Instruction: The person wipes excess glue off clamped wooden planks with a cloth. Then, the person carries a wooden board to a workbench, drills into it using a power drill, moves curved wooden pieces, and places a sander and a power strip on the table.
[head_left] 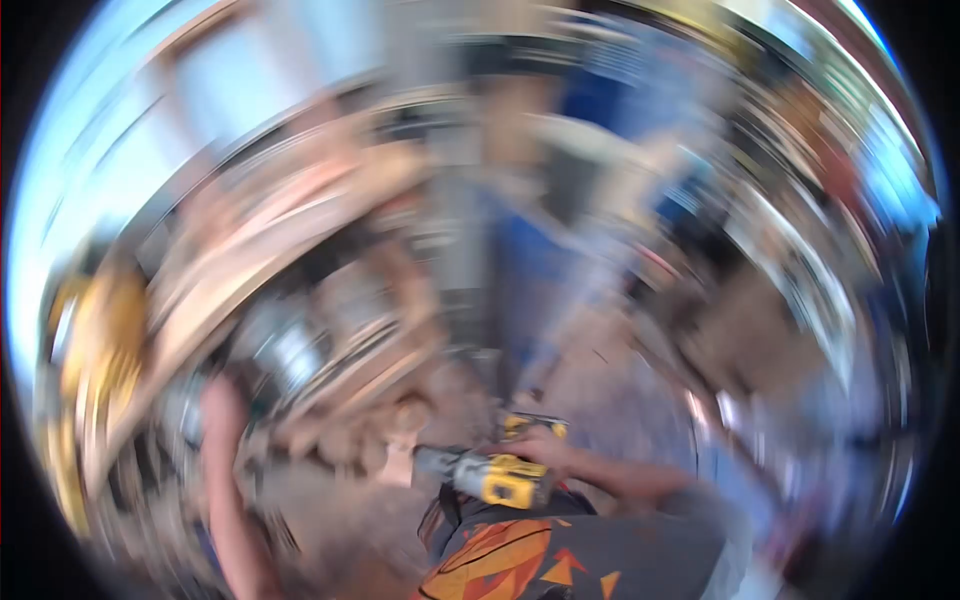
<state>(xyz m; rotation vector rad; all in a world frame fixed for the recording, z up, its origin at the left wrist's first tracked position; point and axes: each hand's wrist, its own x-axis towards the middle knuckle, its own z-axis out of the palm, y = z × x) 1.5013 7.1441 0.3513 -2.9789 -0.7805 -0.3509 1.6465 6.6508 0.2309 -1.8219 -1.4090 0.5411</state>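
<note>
Close in front of my body, my right hand [540,446] is closed on a yellow and black cordless drill [512,482]. The drill's grey front end points left, and part of its handle is hidden by the hand. My left arm reaches forward on the left side, and my left hand [224,395] is smeared by motion, so its fingers do not show. Near that hand is a blurred pale, shiny object [290,350] whose kind I cannot make out.
A long wooden board or bench edge [215,290] runs diagonally at the left. Something yellow [108,325] stands at the far left. A blue upright shape [535,290] is ahead, and the brown ground looks cluttered. Motion blur hides most details.
</note>
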